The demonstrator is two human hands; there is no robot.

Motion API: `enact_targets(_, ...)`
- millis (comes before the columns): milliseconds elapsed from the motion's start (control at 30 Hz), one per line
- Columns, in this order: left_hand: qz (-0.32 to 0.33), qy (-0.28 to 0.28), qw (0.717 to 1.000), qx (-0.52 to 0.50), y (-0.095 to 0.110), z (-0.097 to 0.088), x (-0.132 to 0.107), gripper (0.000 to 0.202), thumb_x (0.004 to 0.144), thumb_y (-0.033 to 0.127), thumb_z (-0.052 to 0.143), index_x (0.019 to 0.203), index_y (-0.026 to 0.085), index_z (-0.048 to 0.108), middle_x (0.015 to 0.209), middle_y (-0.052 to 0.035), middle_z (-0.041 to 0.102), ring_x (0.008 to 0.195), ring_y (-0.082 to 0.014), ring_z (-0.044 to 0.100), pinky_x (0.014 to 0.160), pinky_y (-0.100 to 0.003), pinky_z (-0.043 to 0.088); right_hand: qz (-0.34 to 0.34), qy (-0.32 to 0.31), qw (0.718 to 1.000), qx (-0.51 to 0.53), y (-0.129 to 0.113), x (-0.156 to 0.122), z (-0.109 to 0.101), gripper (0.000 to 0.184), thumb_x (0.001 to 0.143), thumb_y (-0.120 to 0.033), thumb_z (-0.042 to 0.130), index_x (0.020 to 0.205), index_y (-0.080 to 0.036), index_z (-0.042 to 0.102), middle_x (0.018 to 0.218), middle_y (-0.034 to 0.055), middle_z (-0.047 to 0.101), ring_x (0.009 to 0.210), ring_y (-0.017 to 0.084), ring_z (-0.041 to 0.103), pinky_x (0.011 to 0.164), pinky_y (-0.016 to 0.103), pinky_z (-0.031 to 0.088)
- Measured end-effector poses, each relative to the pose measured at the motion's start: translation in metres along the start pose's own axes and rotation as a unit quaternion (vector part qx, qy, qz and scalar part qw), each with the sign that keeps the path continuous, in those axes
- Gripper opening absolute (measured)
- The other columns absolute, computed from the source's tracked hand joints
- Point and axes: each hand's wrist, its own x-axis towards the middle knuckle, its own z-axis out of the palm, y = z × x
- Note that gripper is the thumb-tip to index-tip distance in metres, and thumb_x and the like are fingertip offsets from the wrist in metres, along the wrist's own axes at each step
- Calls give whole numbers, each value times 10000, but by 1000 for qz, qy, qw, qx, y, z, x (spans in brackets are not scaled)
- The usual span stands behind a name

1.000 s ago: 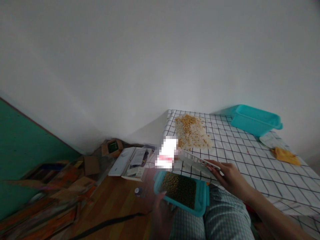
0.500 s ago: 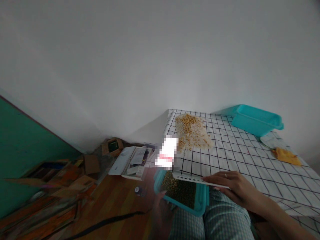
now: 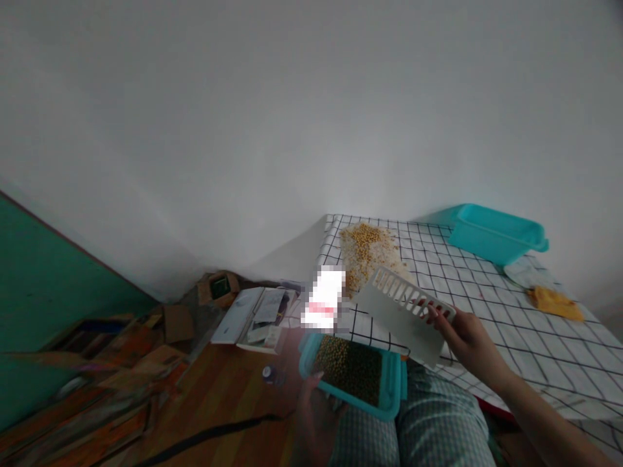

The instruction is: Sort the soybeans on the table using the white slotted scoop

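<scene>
My left hand (image 3: 315, 405) grips the near left rim of a small turquoise plastic tray (image 3: 390, 383), held above my lap at the table's edge. Inside it lie yellow beans (image 3: 333, 353) on the left and small dark green beans (image 3: 363, 379) on the right. In my right hand (image 3: 462, 340) is a white plastic panel (image 3: 399, 318) with a row of slots along one side. My fingers clasp its slotted end, and it is tilted over the table edge, apart from the tray. Behind it, yellow beans (image 3: 366, 243) and pale grains are spread on the checked cloth.
A larger turquoise bin (image 3: 496, 230) stands at the table's back right, near a yellow cloth (image 3: 557, 303). A blurred-out bright patch covers the table's left edge. Left on the floor are an open white box (image 3: 253, 318), a small bottle (image 3: 267, 373) and cardboard pieces (image 3: 146, 363).
My right hand has raised the white panel off the tray, moving it up and right, and turned it so its broad face shows. The left hand and tray have hardly moved.
</scene>
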Motion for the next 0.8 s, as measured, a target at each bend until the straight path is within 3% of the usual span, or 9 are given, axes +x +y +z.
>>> enact_targets(100, 9, -20, 1000, 8, -1, -1, 0, 175, 751, 214, 643, 920, 208, 596, 844, -25, 731, 741, -218, 677, 648, -353, 517, 21, -7, 998, 52, 1, 1, 13, 377, 948, -446, 442, 827, -168, 666, 648, 25, 671, 568, 176, 614, 496, 245, 472)
enact_targets(233, 17, -3, 1000, 16, -1, -2, 3, 202, 750, 213, 643, 946, 217, 596, 847, -18, 724, 729, -207, 673, 633, -338, 510, 31, -12, 994, 100, 13, 6, 23, 399, 937, -478, 445, 903, -159, 682, 741, 44, 701, 640, 197, 637, 541, 266, 502)
enact_targets(400, -2, 2, 1000, 15, -1, 1, 3, 192, 760, 236, 627, 949, 209, 602, 839, -29, 728, 726, -206, 671, 627, -331, 507, 52, 38, 993, 101, 36, 15, 20, 425, 909, -514, 478, 852, -151, 692, 784, 73, 719, 714, 228, 663, 622, 306, 531)
enact_targets(567, -6, 1, 1000, 14, -1, 3, 1, 179, 770, 247, 616, 942, 197, 611, 860, -47, 735, 757, -212, 675, 673, -342, 516, 74, 78, 988, 110, 46, 17, 14, 418, 896, -530, 496, 765, -168, 661, 742, 62, 707, 687, 216, 652, 603, 294, 518)
enact_targets(800, 2, -6, 1000, 26, -2, -1, 1, 217, 764, 257, 629, 970, 193, 608, 858, -47, 733, 776, -216, 675, 691, -341, 516, 86, 28, 988, 124, 40, 16, 19, 434, 887, -545, 507, 796, -162, 690, 801, 90, 731, 752, 252, 671, 619, 317, 525)
